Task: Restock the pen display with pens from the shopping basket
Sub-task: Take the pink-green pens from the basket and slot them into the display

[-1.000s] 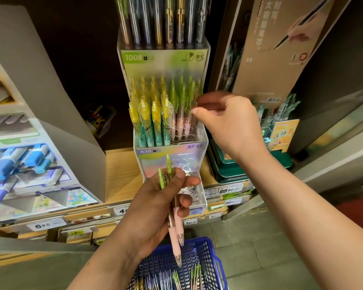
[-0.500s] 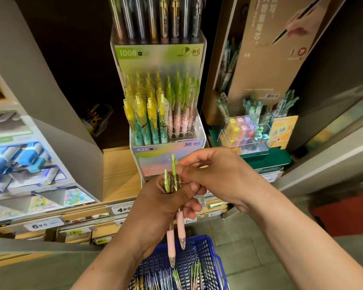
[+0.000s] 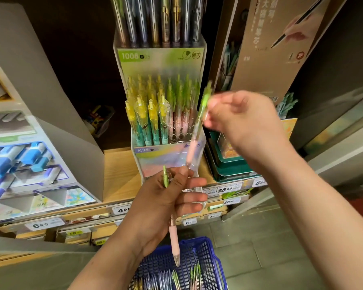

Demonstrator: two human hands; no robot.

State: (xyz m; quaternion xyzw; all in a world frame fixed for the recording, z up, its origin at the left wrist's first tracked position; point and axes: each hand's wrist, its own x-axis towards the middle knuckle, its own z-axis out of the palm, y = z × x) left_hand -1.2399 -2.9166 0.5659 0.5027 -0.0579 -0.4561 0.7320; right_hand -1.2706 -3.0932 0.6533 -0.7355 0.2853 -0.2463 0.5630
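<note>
Green-topped pink pen (image 3: 198, 126) tilted before the stocked clear display (image 3: 147, 156); second pen (image 3: 173, 237) upright above blue basket (image 3: 197, 241).

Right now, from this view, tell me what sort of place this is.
Most likely a stationery shop aisle: price tags line the wooden shelf, a clear pen display stands packed with pens, and a blue shopping basket holds more below.
</note>
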